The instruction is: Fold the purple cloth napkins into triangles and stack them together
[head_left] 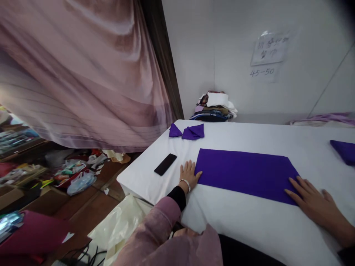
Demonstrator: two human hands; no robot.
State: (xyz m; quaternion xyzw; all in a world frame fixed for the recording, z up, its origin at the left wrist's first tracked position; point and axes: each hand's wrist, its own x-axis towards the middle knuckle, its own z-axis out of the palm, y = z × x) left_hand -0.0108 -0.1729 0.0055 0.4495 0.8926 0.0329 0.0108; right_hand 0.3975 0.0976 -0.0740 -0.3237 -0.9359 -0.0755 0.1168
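- One open left hand (189, 174) and one open right hand (313, 198) touch the long, flat purple cloth (244, 171), gripping nothing.
- Probably smoothing; folding next would need a pinched edge.

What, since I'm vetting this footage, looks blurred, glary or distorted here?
All in the head view: the sign looks smeared, though "45-50" under it reads; the clutter at left is soft and stretched; a shiny packet at lower left glares; the upper-right corner is dark; the wide cloth has clearer edges.
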